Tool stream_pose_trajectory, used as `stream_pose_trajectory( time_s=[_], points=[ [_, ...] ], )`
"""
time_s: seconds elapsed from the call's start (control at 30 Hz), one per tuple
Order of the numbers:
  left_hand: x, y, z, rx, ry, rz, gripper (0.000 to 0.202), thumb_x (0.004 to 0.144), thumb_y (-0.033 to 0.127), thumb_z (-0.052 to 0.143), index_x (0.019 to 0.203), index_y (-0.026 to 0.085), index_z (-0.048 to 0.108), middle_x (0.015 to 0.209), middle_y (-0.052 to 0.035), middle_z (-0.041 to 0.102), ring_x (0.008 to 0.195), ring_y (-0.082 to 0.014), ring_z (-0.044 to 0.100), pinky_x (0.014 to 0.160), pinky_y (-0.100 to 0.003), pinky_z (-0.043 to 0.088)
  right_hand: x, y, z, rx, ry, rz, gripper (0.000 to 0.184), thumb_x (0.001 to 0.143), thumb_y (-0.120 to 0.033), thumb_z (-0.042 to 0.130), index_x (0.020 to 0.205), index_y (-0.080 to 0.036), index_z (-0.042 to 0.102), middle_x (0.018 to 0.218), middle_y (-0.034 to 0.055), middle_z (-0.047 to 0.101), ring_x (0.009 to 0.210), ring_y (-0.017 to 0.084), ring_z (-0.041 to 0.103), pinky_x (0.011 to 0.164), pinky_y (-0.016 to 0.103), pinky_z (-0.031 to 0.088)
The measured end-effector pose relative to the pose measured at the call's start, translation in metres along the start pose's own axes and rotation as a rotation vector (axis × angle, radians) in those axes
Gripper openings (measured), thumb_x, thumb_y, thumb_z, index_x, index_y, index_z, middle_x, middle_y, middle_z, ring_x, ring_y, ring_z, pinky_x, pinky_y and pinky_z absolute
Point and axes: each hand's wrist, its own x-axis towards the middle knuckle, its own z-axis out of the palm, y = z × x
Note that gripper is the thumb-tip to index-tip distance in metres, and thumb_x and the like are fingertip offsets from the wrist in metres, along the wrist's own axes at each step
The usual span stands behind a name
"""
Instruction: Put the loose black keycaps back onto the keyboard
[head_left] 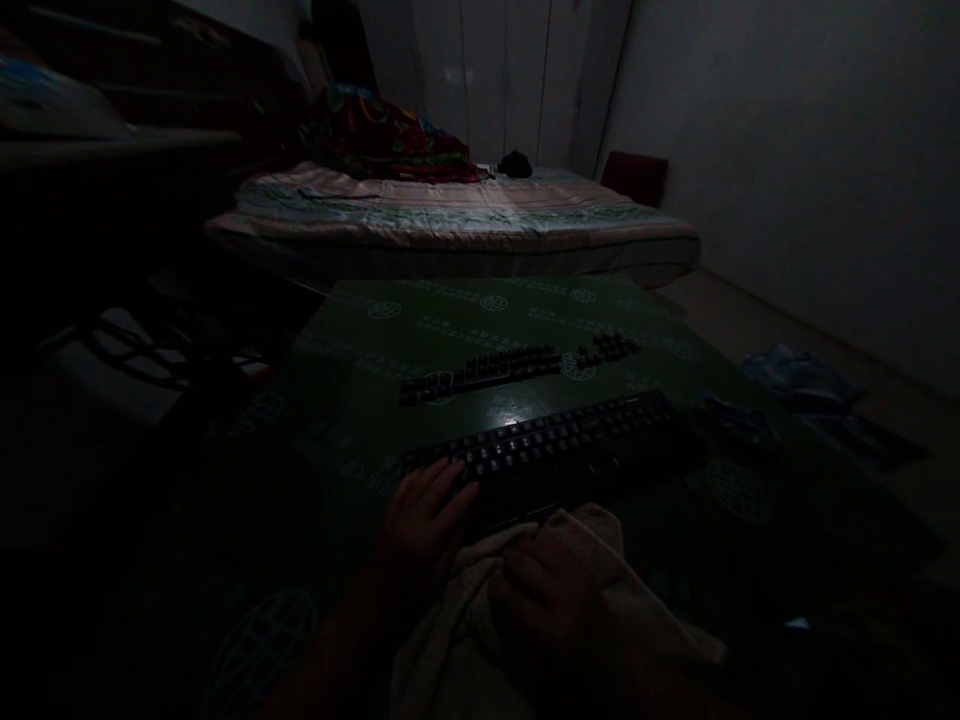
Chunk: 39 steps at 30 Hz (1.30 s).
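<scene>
A dark keyboard (570,450) lies slightly slanted across the table, rows of keycaps along its far side and a darker, bare-looking strip along its near side. My left hand (429,515) rests on its left end, fingers stretched over the keys and thumb apart. Just in front of the keyboard, my right hand (547,590) is closed around a pale cloth (600,545), which spreads toward me over the near part of the table. Behind the keyboard sit loose keycaps (514,362) in rows, with a smaller group of keycaps (615,347) to their right. Dim light hides finer detail.
The green table (337,340) carries white globe prints. A dark crumpled item (739,420) lies right of the keyboard, and a bluish cloth (799,375) is farther right. Beyond stands a bed (450,235) with a red patterned blanket (397,140). A small bright object (796,623) shows at lower right.
</scene>
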Motion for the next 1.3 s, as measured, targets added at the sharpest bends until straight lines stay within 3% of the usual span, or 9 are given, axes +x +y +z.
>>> stream_pose_trajectory(
  time_s=[0.13,0.3,0.53,0.7,0.87,1.03,1.17,1.3],
  points=[
    [0.001,-0.006,0.006,0.002,0.062,0.04,0.034,0.089,0.015,0.042,0.12,0.02,0.056,0.127,-0.0151,0.056,0.121,-0.0315,0.049,0.095,-0.051,0.042,0.006,0.002,-0.006,-0.019,-0.044,-0.018,0.016,0.09,-0.014,0.042,0.081,-0.015,0.055,0.071,0.0026,0.053,0.068,0.015,0.046,0.061,0.029,0.037],
    [0.002,-0.017,0.012,-0.004,0.026,0.096,0.037,0.089,0.015,0.041,0.123,0.022,0.052,0.13,-0.0146,0.054,0.119,-0.0324,0.05,0.093,-0.051,0.042,0.014,0.006,-0.014,-0.031,-0.013,-0.034,0.018,0.091,-0.014,0.042,0.081,-0.013,0.057,0.07,0.0024,0.054,0.068,0.014,0.045,0.059,0.027,0.036],
    [0.007,-0.017,0.008,0.013,0.047,0.106,0.037,0.088,0.015,0.041,0.121,0.022,0.055,0.128,-0.0138,0.055,0.118,-0.0309,0.052,0.095,-0.048,0.042,0.003,0.011,-0.002,-0.085,-0.099,-0.056,0.013,0.09,-0.019,0.047,0.08,-0.016,0.055,0.077,0.0035,0.055,0.071,0.014,0.046,0.062,0.028,0.037],
    [0.014,-0.016,0.005,0.057,0.091,0.168,0.034,0.088,0.015,0.04,0.116,0.02,0.057,0.121,-0.0147,0.059,0.11,-0.0299,0.056,0.087,-0.045,0.045,0.002,0.014,-0.001,-0.103,-0.072,-0.065,0.011,0.09,-0.02,0.048,0.082,-0.017,0.055,0.077,0.003,0.056,0.071,0.015,0.047,0.061,0.028,0.036],
    [0.016,-0.016,0.0,0.092,0.011,0.176,0.034,0.09,0.016,0.036,0.115,0.018,0.058,0.121,-0.0152,0.058,0.11,-0.0295,0.055,0.085,-0.044,0.046,0.004,0.013,-0.005,-0.114,-0.154,-0.054,0.011,0.089,-0.021,0.05,0.081,-0.016,0.055,0.074,0.0022,0.055,0.071,0.015,0.047,0.063,0.028,0.037],
    [0.029,-0.014,-0.008,0.1,-0.07,0.133,0.027,0.092,0.017,0.039,0.104,0.019,0.062,0.114,-0.0109,0.06,0.102,-0.0271,0.057,0.082,-0.042,0.045,0.002,0.012,-0.003,-0.099,-0.127,-0.055,0.011,0.089,-0.022,0.051,0.081,-0.016,0.055,0.076,0.0025,0.055,0.072,0.015,0.047,0.063,0.028,0.037],
    [0.036,-0.015,-0.003,0.028,0.014,0.113,0.019,0.09,0.024,0.046,0.093,0.021,0.064,0.104,-0.0086,0.063,0.093,-0.0254,0.06,0.079,-0.042,0.046,0.0,0.013,-0.003,-0.088,-0.152,-0.042,0.011,0.091,-0.022,0.048,0.085,-0.016,0.056,0.078,0.0028,0.056,0.073,0.015,0.047,0.063,0.028,0.037],
    [0.032,-0.016,0.009,-0.055,0.073,0.047,0.018,0.09,0.024,0.048,0.093,0.019,0.064,0.107,-0.0112,0.061,0.097,-0.0265,0.059,0.082,-0.044,0.048,0.001,0.013,-0.006,-0.069,-0.22,-0.047,0.01,0.091,-0.023,0.048,0.088,-0.016,0.055,0.079,0.0027,0.056,0.074,0.015,0.048,0.066,0.029,0.038]
  ],
)
